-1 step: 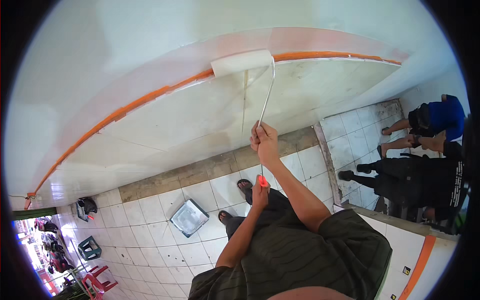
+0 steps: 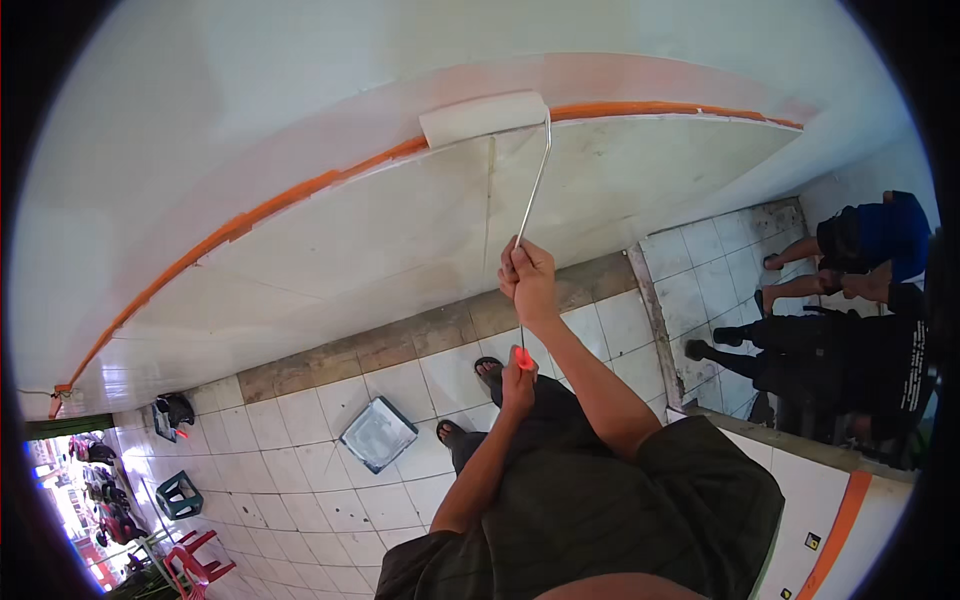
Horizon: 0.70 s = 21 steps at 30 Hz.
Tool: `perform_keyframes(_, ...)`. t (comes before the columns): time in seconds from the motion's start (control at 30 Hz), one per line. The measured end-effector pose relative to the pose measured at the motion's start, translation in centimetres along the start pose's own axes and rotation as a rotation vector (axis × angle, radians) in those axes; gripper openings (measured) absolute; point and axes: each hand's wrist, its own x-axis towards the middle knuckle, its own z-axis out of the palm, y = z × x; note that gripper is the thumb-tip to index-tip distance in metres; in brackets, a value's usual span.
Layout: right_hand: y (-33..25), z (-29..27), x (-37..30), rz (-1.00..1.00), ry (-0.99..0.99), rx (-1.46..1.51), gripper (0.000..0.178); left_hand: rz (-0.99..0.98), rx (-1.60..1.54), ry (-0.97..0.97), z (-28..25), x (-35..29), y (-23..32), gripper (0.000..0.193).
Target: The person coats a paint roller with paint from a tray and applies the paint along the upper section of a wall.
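A white paint roller (image 2: 483,117) presses against the wall (image 2: 330,250) right on a long orange stripe (image 2: 250,222). Its thin metal rod (image 2: 531,190) runs down to my right hand (image 2: 527,275), which is closed around the upper part of the handle. My left hand (image 2: 517,378) sits lower and grips the red end of the handle (image 2: 523,357). Both arms reach up from my dark green shirt. My sandalled feet (image 2: 487,370) stand on the tiled floor below.
A grey paint tray (image 2: 378,433) lies on the white floor tiles left of my feet. A green stool (image 2: 180,493), a red chair (image 2: 195,565) and a black object (image 2: 172,412) are at the far left. Two other people (image 2: 850,300) are at the right.
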Motion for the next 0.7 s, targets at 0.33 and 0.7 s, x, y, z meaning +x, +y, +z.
perform_keyframes(0.33,-0.5,-0.3,0.3,-0.042,-0.031,0.012,0.034,0.047,-0.092,-0.024,0.2,1.2,-0.6,0.016)
perform_keyframes(0.7,-2.7,1.7,1.3,-0.075,-0.042,0.024,0.032,0.093,-0.007,0.026,-1.5,3.5,1.3,0.014)
